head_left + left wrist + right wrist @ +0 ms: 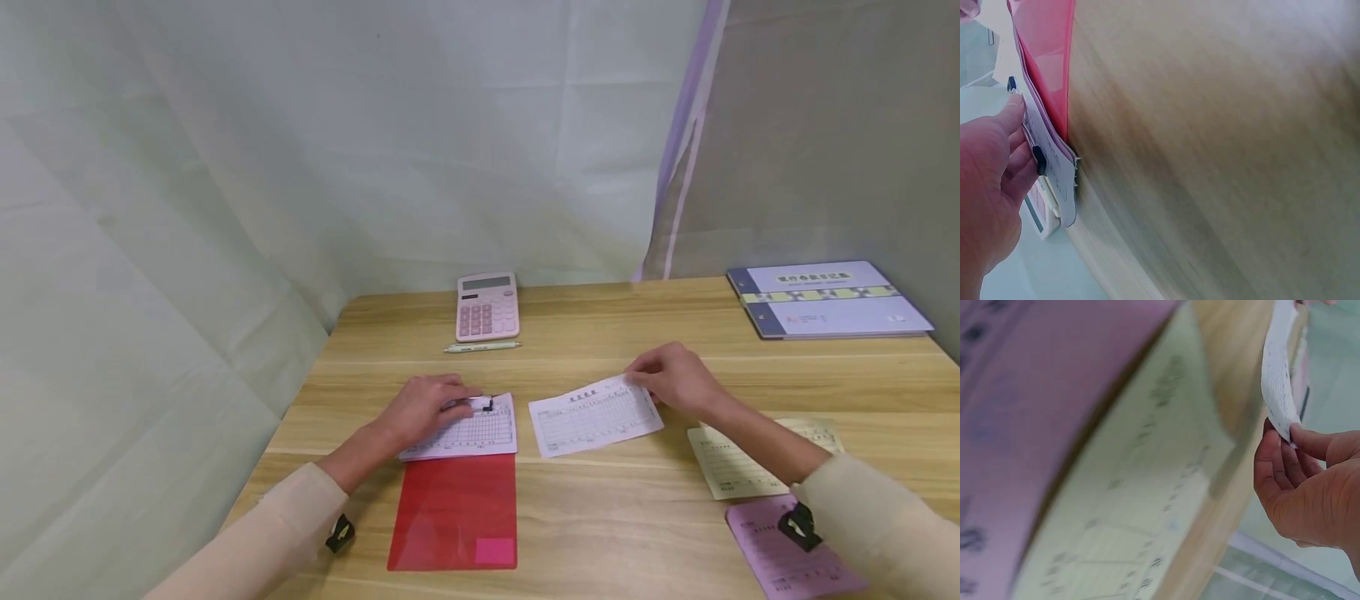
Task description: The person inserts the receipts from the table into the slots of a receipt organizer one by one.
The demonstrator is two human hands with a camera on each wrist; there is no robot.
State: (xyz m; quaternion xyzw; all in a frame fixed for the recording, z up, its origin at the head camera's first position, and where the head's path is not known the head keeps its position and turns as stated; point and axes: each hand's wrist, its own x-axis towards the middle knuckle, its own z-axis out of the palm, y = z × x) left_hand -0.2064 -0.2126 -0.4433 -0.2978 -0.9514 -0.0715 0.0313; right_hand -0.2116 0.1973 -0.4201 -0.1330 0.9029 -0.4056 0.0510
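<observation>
My left hand (431, 408) lies over the top edge of a stack of printed white forms (489, 432). In the left wrist view, its thumb and curled fingers pinch a metal clip with black ends (1039, 160) along that edge. A red translucent folder (453, 508) with a pink label lies beneath the stack and extends towards me. To the right, my right hand (678, 383) pinches a loose white form (596, 418) by its upper right corner. The right wrist view shows this form (1277, 375) edge-on and slightly bent, held between thumb and fingertips.
A pink calculator (487, 321) and a pen (482, 347) lie behind the forms. Under my right forearm are yellow slips (731, 471) and purple slips (780, 550). A white and blue ledger (832, 308) sits at the back right. Cloth curtains (495, 150) hang behind the wooden table.
</observation>
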